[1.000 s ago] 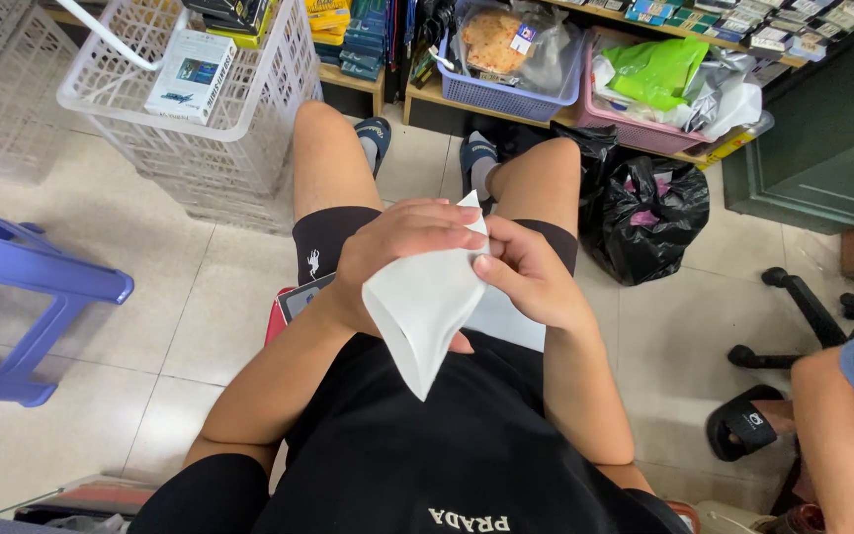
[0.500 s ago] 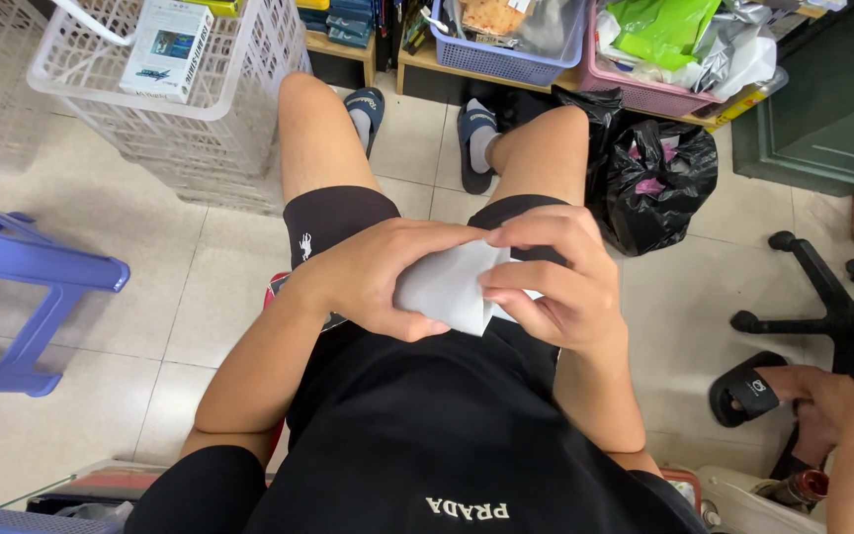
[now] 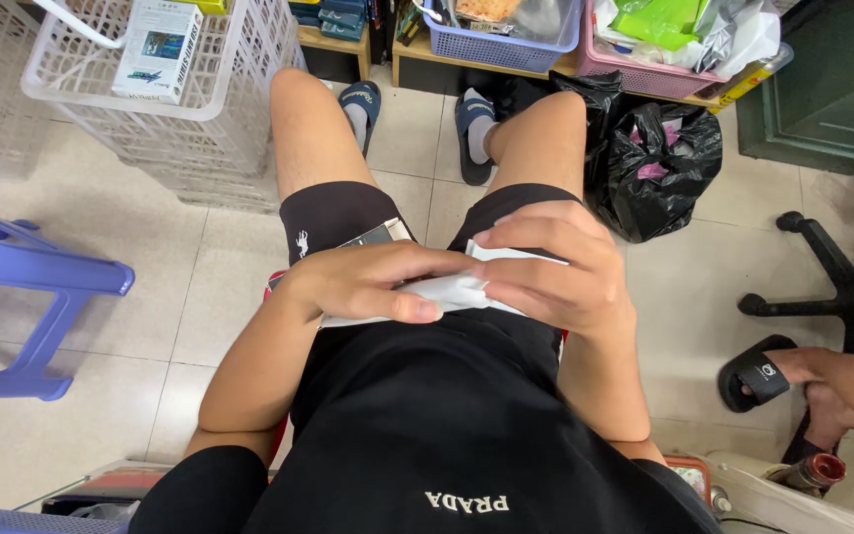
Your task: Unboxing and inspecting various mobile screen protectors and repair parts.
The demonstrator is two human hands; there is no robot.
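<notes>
Fingers (image 3: 417,309) of the left hand (image 3: 368,282) are curled shut over a folded white bag (image 3: 457,290), pressing it into the lap. The right hand (image 3: 555,267) closes on the bag's far edge, fingertips meeting the left. A dark flat packet (image 3: 373,237) lies under the bag on the thigh. Beyond the bag to the left, a white basket (image 3: 219,109) holds a white box (image 3: 155,49). Beyond the bag, a blue basket (image 3: 501,44) and pink basket (image 3: 644,69) hold packaged goods. Right of the bag, a black sack (image 3: 659,168) sits on the floor.
</notes>
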